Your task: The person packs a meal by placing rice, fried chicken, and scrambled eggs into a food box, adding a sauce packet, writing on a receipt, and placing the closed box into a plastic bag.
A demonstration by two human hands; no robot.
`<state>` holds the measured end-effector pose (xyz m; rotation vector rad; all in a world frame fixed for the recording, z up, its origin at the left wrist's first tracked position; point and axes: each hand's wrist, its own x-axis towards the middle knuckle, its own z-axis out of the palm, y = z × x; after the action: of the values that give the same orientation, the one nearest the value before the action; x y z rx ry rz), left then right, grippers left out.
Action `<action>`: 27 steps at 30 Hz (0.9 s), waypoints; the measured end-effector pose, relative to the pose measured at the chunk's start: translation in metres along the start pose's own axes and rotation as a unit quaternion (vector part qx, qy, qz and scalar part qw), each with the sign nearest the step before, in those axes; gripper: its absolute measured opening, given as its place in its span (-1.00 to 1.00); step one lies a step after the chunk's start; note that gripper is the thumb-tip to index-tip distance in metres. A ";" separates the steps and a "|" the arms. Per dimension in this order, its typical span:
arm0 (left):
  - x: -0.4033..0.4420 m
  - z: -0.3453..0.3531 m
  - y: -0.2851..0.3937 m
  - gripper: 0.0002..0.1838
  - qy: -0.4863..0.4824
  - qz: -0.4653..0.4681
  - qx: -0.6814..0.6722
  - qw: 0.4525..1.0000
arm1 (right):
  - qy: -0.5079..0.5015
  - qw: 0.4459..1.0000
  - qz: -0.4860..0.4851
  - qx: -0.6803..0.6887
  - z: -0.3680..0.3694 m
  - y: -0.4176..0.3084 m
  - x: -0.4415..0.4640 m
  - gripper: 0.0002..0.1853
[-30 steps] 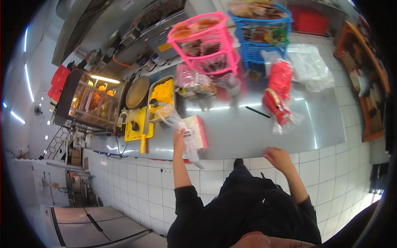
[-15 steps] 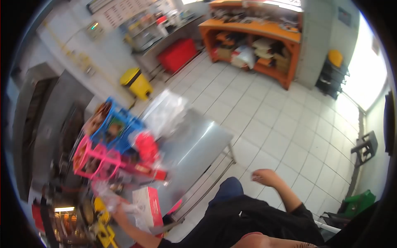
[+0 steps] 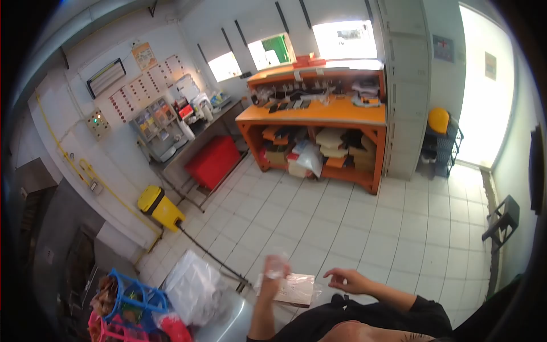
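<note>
My left hand (image 3: 276, 268) is raised in front of my body, its fingers closed and a little blurred. Clear crinkled plastic shows in it, and a flat, pale package (image 3: 296, 289) in clear wrapping hangs beside and below the hand. My right hand (image 3: 347, 281) is just right of the package, apart from it, with fingers bent and nothing between them. To the lower left, a steel table (image 3: 228, 319) carries a blue plastic basket (image 3: 139, 299), a pink basket (image 3: 105, 328) and a large clear plastic bag (image 3: 194, 279).
An orange workbench (image 3: 313, 114) with filled shelves stands against the far wall. Left of it are a red chest (image 3: 213, 162) and a yellow pedal bin (image 3: 160, 208). White tiled floor (image 3: 250, 211) lies ahead. A black rack (image 3: 447, 148) stands near the bright doorway.
My left hand has moved from the cluttered table to the front of my body, bringing the plastic-wrapped package. My right hand has come in nearer to it. The view has turned away from the table.
</note>
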<state>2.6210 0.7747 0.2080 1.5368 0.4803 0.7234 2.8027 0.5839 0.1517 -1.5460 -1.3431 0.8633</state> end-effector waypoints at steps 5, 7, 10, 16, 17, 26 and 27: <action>0.103 0.104 -0.094 -0.54 -0.273 0.151 0.170 0.935 | 0.083 0.996 -0.027 0.035 -0.019 0.068 0.055 -0.60; 0.139 0.135 -0.090 -0.58 -0.362 0.115 0.159 0.911 | 0.153 0.973 -0.168 0.040 -0.036 0.117 0.099 -0.65; 0.212 0.164 -0.121 -0.57 -0.423 0.159 0.109 0.885 | 0.289 0.883 -0.090 0.359 -0.096 0.172 0.166 -0.73; 0.366 0.127 -0.178 -0.49 -0.297 0.157 0.321 0.886 | 0.483 0.772 -0.032 0.411 -0.242 0.281 0.280 -0.77; 0.391 0.117 -0.185 -0.46 -0.265 0.128 0.398 0.869 | 0.501 0.763 -0.042 0.407 -0.269 0.297 0.305 -0.76; 0.537 -0.009 -0.214 -0.44 -0.227 -0.167 0.445 0.850 | 0.516 0.727 -0.234 0.387 -0.591 0.283 0.603 -0.74; 0.537 -0.023 -0.233 -0.43 -0.170 -0.180 0.464 0.851 | 0.534 0.696 -0.146 0.457 -0.615 0.275 0.629 -0.73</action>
<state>3.0150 1.1829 0.0632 2.3180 0.8896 -0.1486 3.5729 1.0897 0.1492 -0.6914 -0.1478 0.1884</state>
